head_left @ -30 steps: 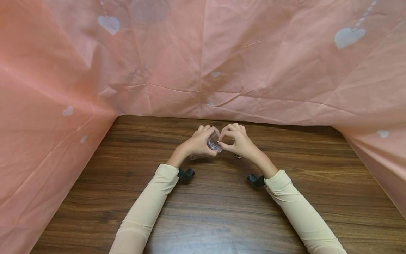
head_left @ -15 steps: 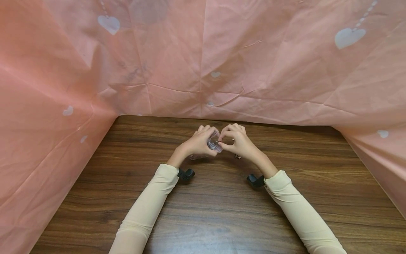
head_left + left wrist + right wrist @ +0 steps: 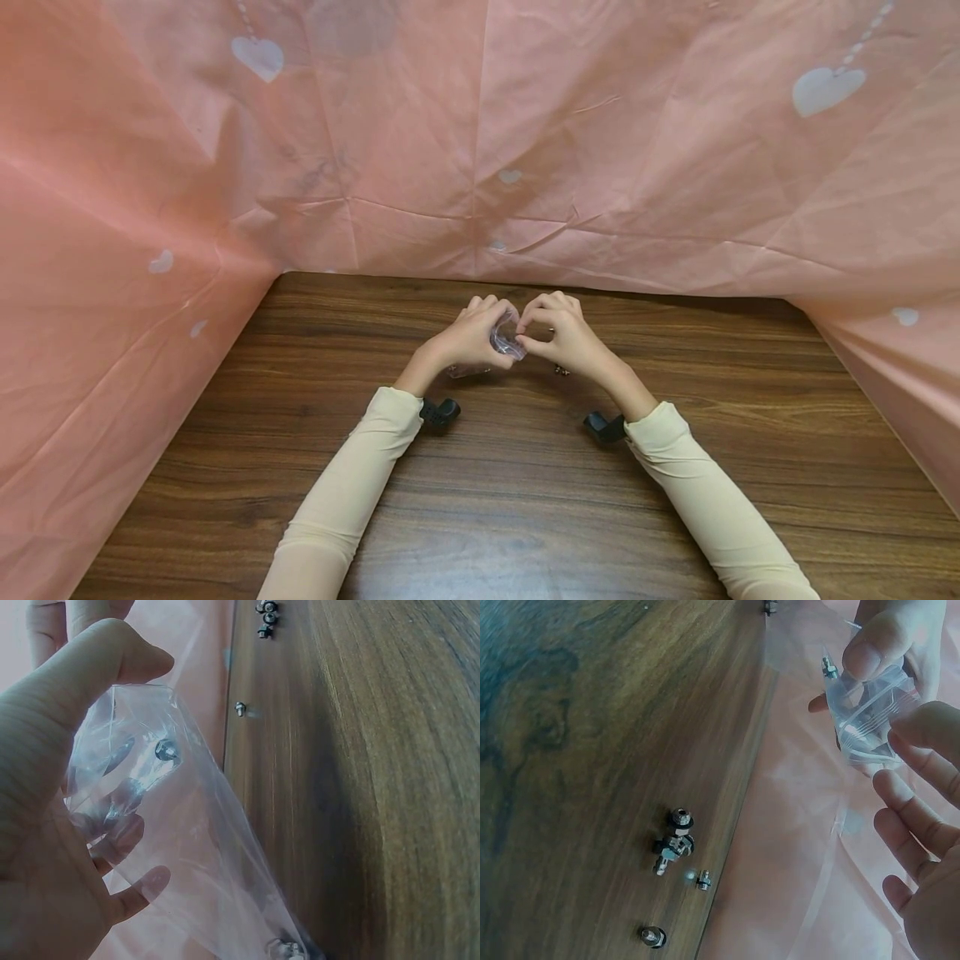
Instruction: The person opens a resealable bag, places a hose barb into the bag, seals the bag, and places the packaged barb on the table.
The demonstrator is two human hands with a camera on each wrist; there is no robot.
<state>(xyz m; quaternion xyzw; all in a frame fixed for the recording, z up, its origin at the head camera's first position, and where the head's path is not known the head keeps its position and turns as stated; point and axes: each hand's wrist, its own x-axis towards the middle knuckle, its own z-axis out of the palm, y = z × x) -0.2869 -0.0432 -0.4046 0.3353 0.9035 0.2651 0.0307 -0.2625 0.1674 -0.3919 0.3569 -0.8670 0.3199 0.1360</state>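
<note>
- Grips a clear plastic bag (image 3: 507, 340) in the left hand (image 3: 474, 335), just right of centre in the head view, fingers curled around it.
- Holds thumb and forefinger of the right hand (image 3: 564, 337) bent toward each other at the bag's upper edge; cannot tell whether pinching anything.
- Curves the other right fingers loosely, at the right of the right wrist view.
- Shows one metal fitting (image 3: 166, 750) through the clear film, upper left of the left wrist view, and metal pieces (image 3: 285, 949) at the bag's far end, bottom of that frame.
- Shows loose fittings (image 3: 676, 846) on the wooden surface (image 3: 480, 500), lower left of the right wrist view, some clustered, others apart.
- Meets pink cloth (image 3: 405, 125) printed with pale hearts across the upper head view.
</note>
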